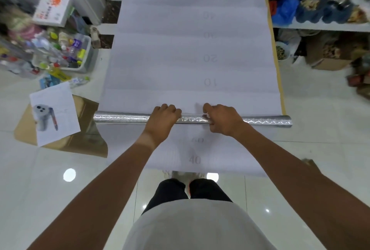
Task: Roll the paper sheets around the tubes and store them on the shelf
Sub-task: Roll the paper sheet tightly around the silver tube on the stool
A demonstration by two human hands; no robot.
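Observation:
A long silver roll point(124, 119) lies across a wide white paper sheet point(190, 53) spread on the floor, faint numbers printed down its middle. My left hand point(163, 118) grips the roll left of its centre. My right hand point(221, 118) grips it just right of centre, fingers curled over the top. A further stretch of white sheet point(180, 149) lies on my side of the roll, reaching to my feet. The shelf point(324, 26) stands at the upper right, crowded with bags and clutter.
A cardboard piece point(84, 139) with a printed page point(54, 113) on it lies left of the roll. A bin of plastic bottles point(68, 51) and a white box point(53, 8) sit at the far left. A cardboard box point(328, 57) stands under the shelf. Glossy tiles surround the sheet.

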